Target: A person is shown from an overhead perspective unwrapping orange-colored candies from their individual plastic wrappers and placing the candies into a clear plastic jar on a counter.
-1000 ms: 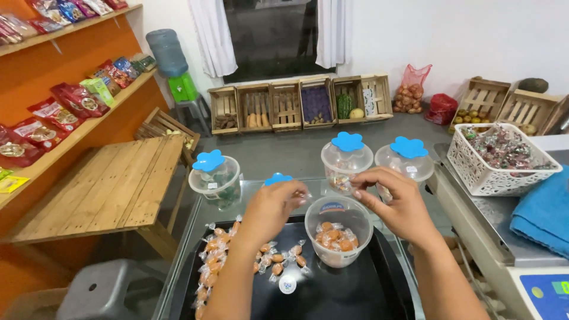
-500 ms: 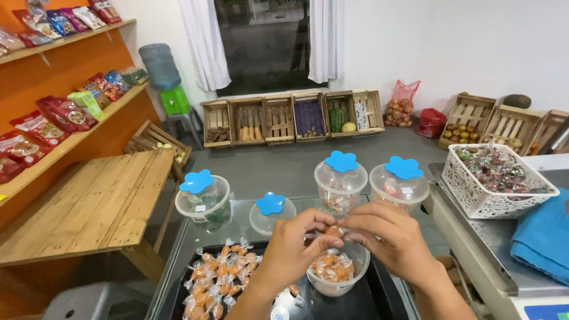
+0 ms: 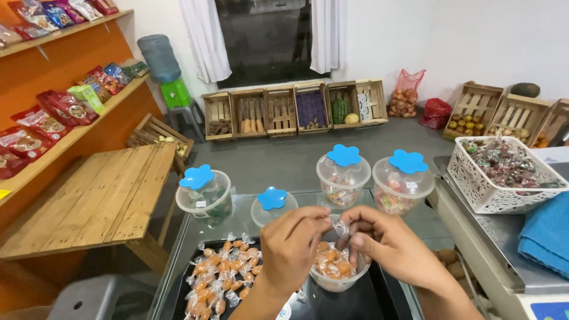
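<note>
My left hand [image 3: 291, 244] and my right hand [image 3: 385, 244] meet above a clear plastic tub [image 3: 336, 277] partly filled with orange wrapped candies. Between the fingertips of both hands is one small candy in a clear wrapper [image 3: 342, 229]. The tub stands on a black tray [image 3: 379, 296]. A heap of loose orange wrapped candies [image 3: 216, 275] lies on the tray's left part, beside my left forearm.
Several lidded clear jars with blue flower-shaped lids [image 3: 343, 172] stand on the glass counter beyond the tray. A white basket of wrapped sweets [image 3: 504, 172] and a blue cloth [image 3: 545, 234] sit at right. A wooden table [image 3: 106, 195], snack shelves and produce crates lie further off.
My hands came together over the tub from being apart, then settled lower, pinching one wrapped candy between them. The view shifted slightly.
</note>
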